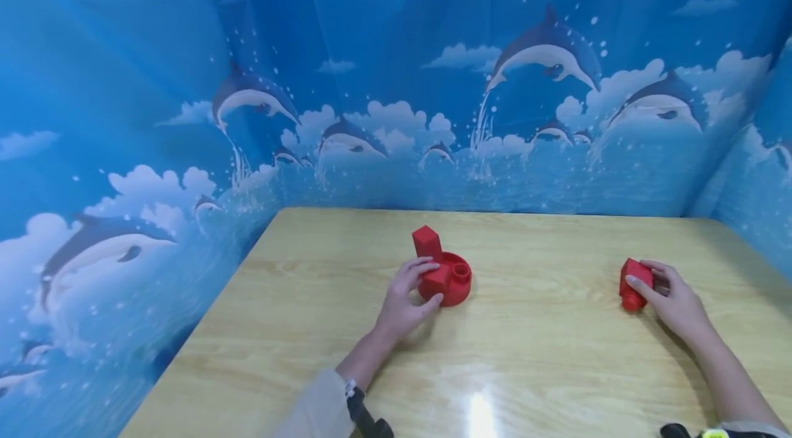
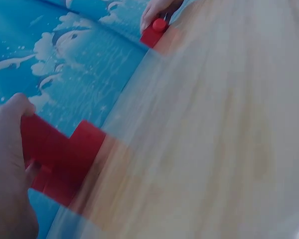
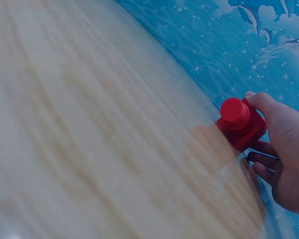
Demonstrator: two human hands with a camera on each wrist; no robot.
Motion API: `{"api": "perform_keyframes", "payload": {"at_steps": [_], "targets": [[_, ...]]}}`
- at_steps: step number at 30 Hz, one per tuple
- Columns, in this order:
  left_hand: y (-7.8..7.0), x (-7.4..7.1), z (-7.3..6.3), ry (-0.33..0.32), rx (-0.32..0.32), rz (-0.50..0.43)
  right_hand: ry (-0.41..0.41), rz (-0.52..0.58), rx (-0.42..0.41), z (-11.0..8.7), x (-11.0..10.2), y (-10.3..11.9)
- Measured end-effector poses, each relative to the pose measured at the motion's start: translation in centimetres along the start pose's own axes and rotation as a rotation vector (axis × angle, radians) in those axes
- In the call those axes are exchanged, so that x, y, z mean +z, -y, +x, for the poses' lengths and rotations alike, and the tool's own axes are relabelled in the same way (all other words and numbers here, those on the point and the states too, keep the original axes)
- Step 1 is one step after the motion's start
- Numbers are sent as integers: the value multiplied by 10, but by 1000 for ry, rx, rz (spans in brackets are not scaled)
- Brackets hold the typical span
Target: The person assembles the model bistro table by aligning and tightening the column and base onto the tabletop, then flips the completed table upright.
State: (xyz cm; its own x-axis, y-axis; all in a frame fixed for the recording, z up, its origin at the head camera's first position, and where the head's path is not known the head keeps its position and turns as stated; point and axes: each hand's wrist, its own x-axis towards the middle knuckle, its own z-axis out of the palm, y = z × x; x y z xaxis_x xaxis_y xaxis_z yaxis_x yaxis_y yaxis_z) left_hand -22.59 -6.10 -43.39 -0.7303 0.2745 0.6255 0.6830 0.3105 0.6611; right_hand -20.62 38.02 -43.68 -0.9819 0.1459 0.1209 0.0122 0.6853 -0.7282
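Near the table's middle, a round red base carries a small ring-shaped peg. My left hand grips a red block at the base's left side, thumb in front and fingers behind. Just behind those fingers stands another red block, tall and square-ended. In the left wrist view the red pieces overlap, so their joints are hard to make out. Over at the right, my right hand pinches a red block with a round knob. The knob faces toward me, away from the fingers.
A light wood table lies under both hands, with its left edge running diagonally toward me. Blue dolphin-printed sheeting rises behind the table and along its sides. Dark bands with small devices are on the wrists.
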Motion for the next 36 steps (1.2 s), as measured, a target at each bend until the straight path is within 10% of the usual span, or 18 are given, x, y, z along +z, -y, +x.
{"api": "perform_keyframes", "payload": {"at_steps": [14,26,36], "targets": [[-10,25,-7,-193,-141,130,-19,-35,-121,-9,4,-4],[7,6,4,-77,-184,-228,-67,-22,-122,-3,3,7],[4,6,7,-118,-205,-221,-139,-234,-16,-3,12,27]]}}
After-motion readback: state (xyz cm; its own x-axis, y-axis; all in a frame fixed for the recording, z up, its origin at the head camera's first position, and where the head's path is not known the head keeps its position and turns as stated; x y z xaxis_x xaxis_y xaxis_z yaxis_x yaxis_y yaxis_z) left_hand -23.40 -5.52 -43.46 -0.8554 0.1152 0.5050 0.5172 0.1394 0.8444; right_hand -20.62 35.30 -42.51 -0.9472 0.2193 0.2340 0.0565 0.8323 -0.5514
